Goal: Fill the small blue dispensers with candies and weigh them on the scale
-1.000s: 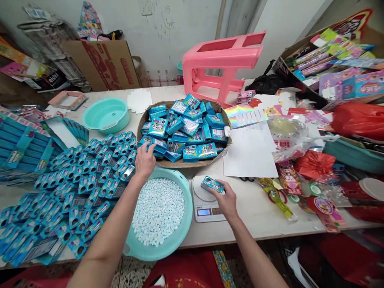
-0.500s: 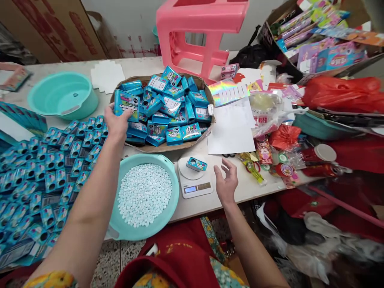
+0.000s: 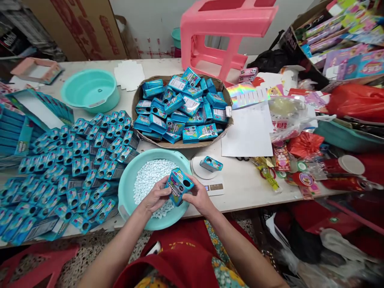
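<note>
Both my hands hold one small blue candy box (image 3: 179, 185) over the near rim of a teal basin (image 3: 126, 186) filled with small white candies (image 3: 150, 176). My left hand (image 3: 156, 197) grips the box's left side and my right hand (image 3: 198, 196) its right side. Another blue box (image 3: 211, 163) lies on the white kitchen scale (image 3: 207, 176) just beyond my right hand. A round cardboard tray (image 3: 138, 96) heaped with the same blue boxes (image 3: 180, 108) stands behind the basin.
Rows of blue boxes (image 3: 75, 160) cover the table's left side. An empty teal basin (image 3: 90, 90) sits at the back left, a pink stool (image 3: 225, 32) behind the tray. White paper (image 3: 247, 132), wrappers and a red bag (image 3: 357, 102) crowd the right.
My left hand lifted a blue box from the tray and brought it back over the candy basin. My right hand let go of the box on the scale and joined the left.
</note>
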`<state>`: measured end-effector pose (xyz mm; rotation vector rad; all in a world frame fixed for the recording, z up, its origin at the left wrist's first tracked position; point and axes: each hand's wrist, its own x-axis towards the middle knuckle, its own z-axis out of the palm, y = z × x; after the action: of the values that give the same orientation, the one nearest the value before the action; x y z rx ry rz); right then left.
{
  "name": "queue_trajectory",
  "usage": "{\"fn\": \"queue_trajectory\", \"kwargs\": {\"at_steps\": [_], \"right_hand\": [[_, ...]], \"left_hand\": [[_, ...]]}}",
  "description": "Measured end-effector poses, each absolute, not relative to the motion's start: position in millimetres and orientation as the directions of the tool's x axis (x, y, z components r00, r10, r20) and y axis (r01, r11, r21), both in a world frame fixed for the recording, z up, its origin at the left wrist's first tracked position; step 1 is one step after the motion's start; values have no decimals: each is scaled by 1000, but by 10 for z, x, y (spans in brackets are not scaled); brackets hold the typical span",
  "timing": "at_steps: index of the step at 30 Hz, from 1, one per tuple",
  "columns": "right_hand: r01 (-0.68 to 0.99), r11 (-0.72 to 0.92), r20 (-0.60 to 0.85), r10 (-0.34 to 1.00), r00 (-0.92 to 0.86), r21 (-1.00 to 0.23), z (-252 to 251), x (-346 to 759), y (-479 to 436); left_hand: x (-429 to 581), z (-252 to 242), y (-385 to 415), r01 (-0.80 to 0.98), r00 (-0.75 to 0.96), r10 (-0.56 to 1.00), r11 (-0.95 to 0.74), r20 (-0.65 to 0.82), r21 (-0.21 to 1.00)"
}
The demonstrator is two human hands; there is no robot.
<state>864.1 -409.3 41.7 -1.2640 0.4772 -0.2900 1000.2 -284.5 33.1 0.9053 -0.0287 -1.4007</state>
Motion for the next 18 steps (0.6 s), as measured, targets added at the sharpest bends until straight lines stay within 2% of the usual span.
{"fn": "queue_trajectory", "kwargs": {"at_steps": [4,7,9,11,12,13,15,16,18], "right_hand": [[-1,350,-158,-419,894,-937,364,8696,-4002],[-33,401,-185,-346,920,-916,362,8788,-3912],[-68,369,-211,-363,907,-927,369,8826,-3838],[-86,248,-204,-500,842,-965,356,8821,-3770],[-100,165,-178,-584,792,-981,334,8802,-3742],[-116,81,-141,-657,740,-990,300,8776,-3718],[-143,-64,-44,-762,646,-988,196,8716,-3680],[-149,-128,8,-787,617,-980,133,8691,-3663],[-155,-234,96,-794,601,-960,9,8663,-3632]], "left_hand": [[9995,295,-2649,858,166,-841,-134,-515,496],[10011,247,-2535,784,25,-828,-331,-560,525],[10090,184,-2477,599,78,-780,-461,-621,655],[10217,97,-2420,220,372,-709,-559,-599,799],[10281,47,-2389,-26,536,-672,-618,-511,786],[10332,-5,-2356,-254,646,-649,-680,-403,688],[10360,-105,-2292,-544,705,-650,-753,-285,370],[10330,-148,-2267,-609,696,-653,-757,-298,236],[10191,-210,-2244,-660,662,-639,-745,-393,100]]}}
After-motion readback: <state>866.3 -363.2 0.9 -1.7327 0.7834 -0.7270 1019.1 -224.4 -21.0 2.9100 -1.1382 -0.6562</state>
